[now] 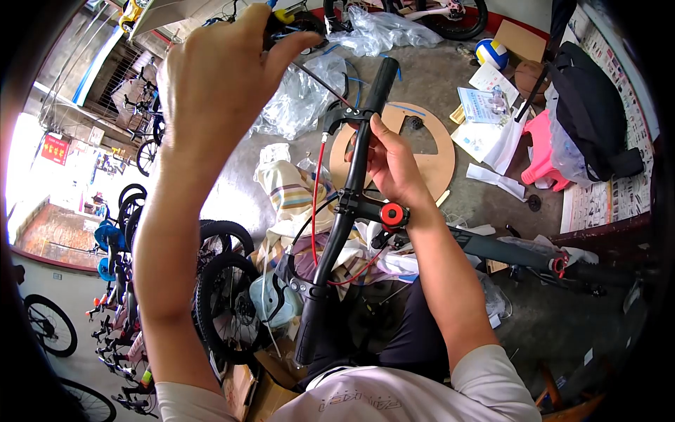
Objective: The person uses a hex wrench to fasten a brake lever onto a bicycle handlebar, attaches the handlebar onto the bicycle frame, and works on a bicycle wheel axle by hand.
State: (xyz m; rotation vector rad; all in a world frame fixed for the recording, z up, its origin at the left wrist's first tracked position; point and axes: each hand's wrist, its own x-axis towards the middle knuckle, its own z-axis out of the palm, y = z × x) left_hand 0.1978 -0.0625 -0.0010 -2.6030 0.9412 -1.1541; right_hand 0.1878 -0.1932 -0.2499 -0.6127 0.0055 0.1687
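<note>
A black bicycle handlebar runs from upper right to lower left, with a red round cap on its stem. My left hand is raised at the upper left, its fingers closed round the yellow and black handle of a screwdriver-like tool. The tool's thin shaft reaches down to the brake lever clamp near the upper grip. Below that clamp, my right hand holds the bar, thumb against it and fingers partly hidden behind. A red cable hangs from the lever.
The bike frame extends right. Behind the bar lie a round cardboard piece, plastic wrap and striped cloth. Wheels stand at lower left. A pink stool, black bag, papers and balls are at right.
</note>
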